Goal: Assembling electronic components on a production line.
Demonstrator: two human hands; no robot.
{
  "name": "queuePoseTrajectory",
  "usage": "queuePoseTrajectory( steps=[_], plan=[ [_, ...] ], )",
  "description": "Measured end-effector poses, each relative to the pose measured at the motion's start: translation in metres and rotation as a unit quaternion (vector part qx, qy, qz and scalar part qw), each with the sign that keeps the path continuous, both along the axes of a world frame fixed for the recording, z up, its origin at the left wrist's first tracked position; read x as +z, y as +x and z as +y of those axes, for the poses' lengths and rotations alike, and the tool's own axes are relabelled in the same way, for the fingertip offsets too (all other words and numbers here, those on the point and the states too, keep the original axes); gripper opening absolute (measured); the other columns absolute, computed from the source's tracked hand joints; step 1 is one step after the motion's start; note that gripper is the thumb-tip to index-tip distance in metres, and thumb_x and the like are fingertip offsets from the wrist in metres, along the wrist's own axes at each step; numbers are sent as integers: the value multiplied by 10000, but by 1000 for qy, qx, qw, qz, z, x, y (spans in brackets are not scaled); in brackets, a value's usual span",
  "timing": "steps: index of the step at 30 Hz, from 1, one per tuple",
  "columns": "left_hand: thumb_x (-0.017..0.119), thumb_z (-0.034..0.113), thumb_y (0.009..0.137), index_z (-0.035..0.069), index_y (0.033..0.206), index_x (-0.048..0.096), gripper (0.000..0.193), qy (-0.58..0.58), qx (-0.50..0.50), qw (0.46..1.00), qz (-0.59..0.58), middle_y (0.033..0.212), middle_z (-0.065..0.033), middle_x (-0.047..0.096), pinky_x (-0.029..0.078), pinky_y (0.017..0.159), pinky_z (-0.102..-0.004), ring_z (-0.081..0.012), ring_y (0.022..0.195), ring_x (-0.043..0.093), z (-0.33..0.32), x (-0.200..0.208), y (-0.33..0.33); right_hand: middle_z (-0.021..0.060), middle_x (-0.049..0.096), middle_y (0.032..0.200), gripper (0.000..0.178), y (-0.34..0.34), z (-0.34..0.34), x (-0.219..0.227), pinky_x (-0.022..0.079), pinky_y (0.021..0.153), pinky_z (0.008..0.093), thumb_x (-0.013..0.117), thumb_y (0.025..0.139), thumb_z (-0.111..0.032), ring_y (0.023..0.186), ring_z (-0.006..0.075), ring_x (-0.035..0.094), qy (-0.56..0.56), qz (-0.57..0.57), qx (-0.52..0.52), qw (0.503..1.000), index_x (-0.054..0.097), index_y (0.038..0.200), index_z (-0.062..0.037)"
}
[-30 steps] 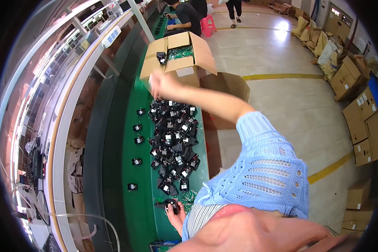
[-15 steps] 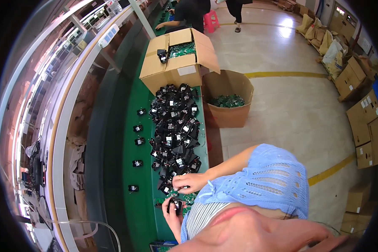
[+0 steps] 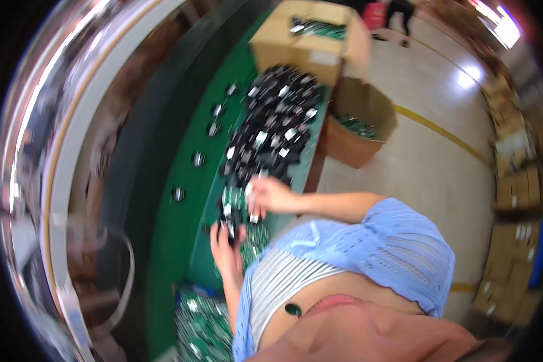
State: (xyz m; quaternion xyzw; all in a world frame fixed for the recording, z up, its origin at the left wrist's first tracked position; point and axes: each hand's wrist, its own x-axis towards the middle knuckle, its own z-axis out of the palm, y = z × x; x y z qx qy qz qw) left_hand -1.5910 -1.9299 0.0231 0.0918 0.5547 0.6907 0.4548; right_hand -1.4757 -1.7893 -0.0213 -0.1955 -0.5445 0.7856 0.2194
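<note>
My left hand (image 3: 226, 253) is closed around a small black plastic casing (image 3: 231, 234) over the near end of the bench. Just above it, my right hand (image 3: 273, 196) is bent with its fingertips pinched together. A green circuit board (image 3: 233, 197) lies right beside those fingertips. Blur hides whether they grip it or something smaller. Beyond my hands spreads a heap of black casings (image 3: 277, 120) with white labels. Loose green boards (image 3: 256, 240) lie by my left wrist.
Several single black casings stand in a row on the green belt (image 3: 181, 238) to the left. At the far end is a cardboard box (image 3: 295, 51) of green boards, with an open carton (image 3: 359, 151) beside the bench. A container of boards (image 3: 202, 329) sits near me.
The view has swung and blurred, bringing the near container of boards into sight. My right hand has left the heap's edge; the green board now shows beside its fingertips. My left hand keeps the casing.
</note>
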Motion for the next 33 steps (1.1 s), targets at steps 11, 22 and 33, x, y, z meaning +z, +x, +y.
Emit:
queuePoseTrajectory(
  steps=[11, 22, 33],
  plan=[
    [422, 119, 874, -15, 1034, 387, 211, 47, 95, 993, -56, 900, -149, 555, 532, 621, -337, -223, 728, 601, 19, -11, -9, 124, 590, 796, 174, -20, -1, 38, 438, 539, 237, 450, 867, -89, 613, 130, 552, -9, 14, 56, 998, 402, 1022, -30],
    [407, 111, 870, -8, 1044, 392, 211, 8, 113, 993, -16, 886, -130, 564, 528, 626, -311, -193, 734, 603, 11, -15, -5, 105, 588, 775, 182, -30, -13, 43, 429, 531, 234, 457, 869, -104, 596, 121, 538, -38, -15, 110, 993, 414, 1031, -32],
    [540, 21, 749, 53, 958, 564, 213, -5, -124, 914, 385, 1123, -121, 461, 407, 831, -302, -230, 1022, 480, -33, 1, -11, 81, 520, 744, 155, -28, 26, 54, 430, 566, 283, 563, 731, 15, 666, 219, 538, 557, -73, 95, 822, 598, 864, -58]
  ],
)
